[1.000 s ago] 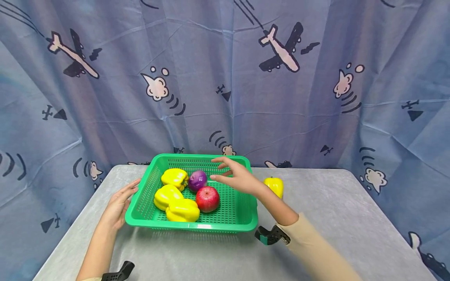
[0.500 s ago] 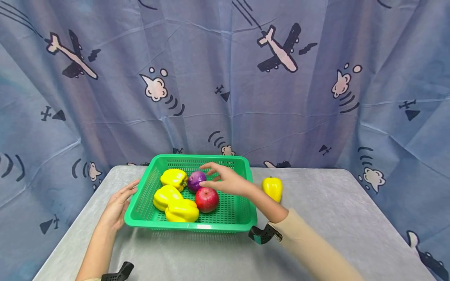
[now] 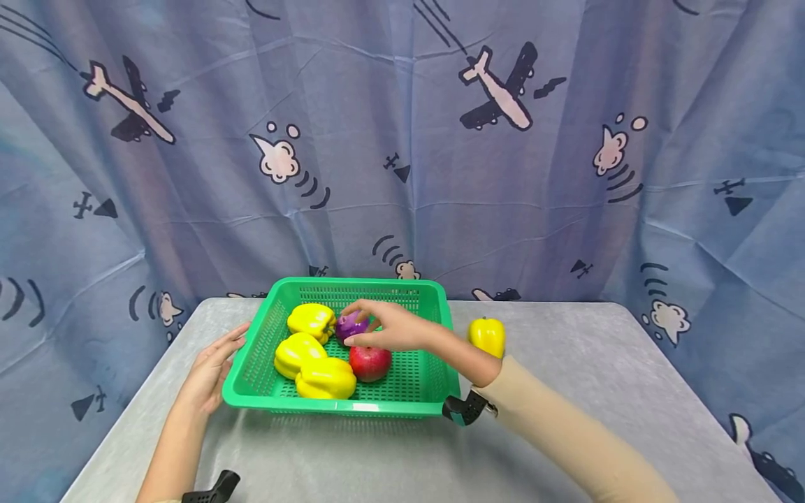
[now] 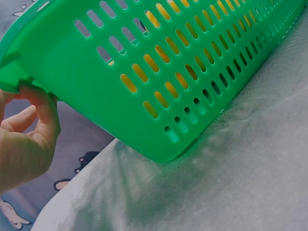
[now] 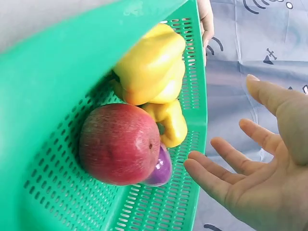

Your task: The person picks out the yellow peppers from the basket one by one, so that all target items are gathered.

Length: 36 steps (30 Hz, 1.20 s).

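A green plastic basket point(image 3: 402, 409) holds yellow bell peppers point(image 3: 325, 378), a red apple point(image 3: 370, 365) and a round, glossy purple onion point(image 3: 353, 325). At the basket's left side, my left hand point(image 3: 209, 368) holds the rim; in the left wrist view a bent digit presses up under the rim point(image 4: 29, 85), and the other side of the grip is partly hidden. Above the onion and apple hovers my right hand point(image 3: 393, 327), fingers spread and loosely bent. The right wrist view shows nothing in that hand point(image 5: 260, 168), apart from the apple point(image 5: 119, 144).
One more yellow bell pepper point(image 3: 487, 337) stands on the grey tabletop point(image 3: 566, 391), right of the basket and just behind my right forearm. A blue curtain point(image 3: 352, 140) with airplane prints hangs behind and at both sides of the table.
My right hand has moved left and slightly lower over the basket, from its right part to above the onion and apple. My left hand and the basket stay in place.
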Tool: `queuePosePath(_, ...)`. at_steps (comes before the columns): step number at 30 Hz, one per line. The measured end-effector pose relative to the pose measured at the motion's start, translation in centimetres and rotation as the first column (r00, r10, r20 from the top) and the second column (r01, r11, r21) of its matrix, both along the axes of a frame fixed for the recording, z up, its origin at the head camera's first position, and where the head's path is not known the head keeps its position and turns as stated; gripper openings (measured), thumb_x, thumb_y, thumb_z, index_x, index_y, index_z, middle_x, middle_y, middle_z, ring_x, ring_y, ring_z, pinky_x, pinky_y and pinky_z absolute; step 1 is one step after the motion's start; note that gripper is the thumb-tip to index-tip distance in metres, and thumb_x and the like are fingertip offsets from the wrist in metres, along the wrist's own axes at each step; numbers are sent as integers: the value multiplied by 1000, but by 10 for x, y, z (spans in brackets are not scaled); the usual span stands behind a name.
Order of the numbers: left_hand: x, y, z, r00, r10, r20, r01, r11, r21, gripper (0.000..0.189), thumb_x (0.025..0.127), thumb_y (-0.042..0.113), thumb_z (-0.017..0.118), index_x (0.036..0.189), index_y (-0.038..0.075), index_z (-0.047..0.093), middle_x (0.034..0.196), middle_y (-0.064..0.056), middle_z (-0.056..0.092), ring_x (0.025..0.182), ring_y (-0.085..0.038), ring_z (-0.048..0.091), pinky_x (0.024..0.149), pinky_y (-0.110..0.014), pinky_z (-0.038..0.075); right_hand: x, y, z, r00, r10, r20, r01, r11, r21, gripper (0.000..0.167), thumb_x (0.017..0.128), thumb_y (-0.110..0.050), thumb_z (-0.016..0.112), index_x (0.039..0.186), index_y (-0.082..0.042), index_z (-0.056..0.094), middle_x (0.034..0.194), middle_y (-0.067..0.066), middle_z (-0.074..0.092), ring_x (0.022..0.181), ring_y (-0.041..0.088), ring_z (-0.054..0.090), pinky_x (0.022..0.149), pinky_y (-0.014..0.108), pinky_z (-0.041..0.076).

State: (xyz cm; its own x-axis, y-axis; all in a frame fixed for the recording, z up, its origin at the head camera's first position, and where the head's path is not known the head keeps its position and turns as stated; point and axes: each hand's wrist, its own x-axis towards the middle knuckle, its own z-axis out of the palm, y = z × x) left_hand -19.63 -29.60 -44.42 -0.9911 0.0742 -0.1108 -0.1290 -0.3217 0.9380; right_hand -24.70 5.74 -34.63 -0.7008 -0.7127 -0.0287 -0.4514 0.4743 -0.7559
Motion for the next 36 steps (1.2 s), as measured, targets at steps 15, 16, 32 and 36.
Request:
queuePosePath(15, 2, -2, 2, 1000, 19, 16, -19, 1000, -19, 37, 114, 17, 48, 112, 42, 75, 109, 13, 73, 95, -5, 70, 78, -23, 62, -15, -19, 5, 992, 124, -11, -123, 989, 77, 56, 100, -28, 75, 149, -12, 54, 141, 19, 64, 130, 40, 63, 101, 37, 59)
queuePosePath(16, 2, -2, 2, 1000, 18, 14, -17, 1000, -20, 37, 114, 17, 48, 112, 42, 75, 109, 13, 73, 95, -5, 70, 78, -23, 62, -15, -20, 4, 992, 129, -8, -128, 988, 83, 57, 100, -27, 76, 150, -12, 54, 142, 19, 63, 130, 40, 63, 101, 36, 60)
queuePosePath(32, 1, 2, -1, 1000, -5, -20, 5, 1000, 5, 43, 114, 12, 43, 114, 40, 76, 110, 11, 74, 94, -6, 72, 78, -24, 63, -29, -32, -22, 964, 260, 60, -265, 958, 108, 61, 100, -20, 76, 152, -2, 49, 151, 21, 55, 135, 37, 59, 104, 27, 55)
queuePosePath(36, 0, 2, -2, 1000, -7, -28, 8, 1000, 18, 44, 114, 12, 42, 115, 39, 77, 110, 10, 75, 94, -7, 72, 78, -24, 63, -32, -35, -24, 957, 279, 80, -286, 955, 82, 62, 100, -18, 75, 153, 0, 48, 154, 22, 52, 137, 37, 57, 105, 26, 54)
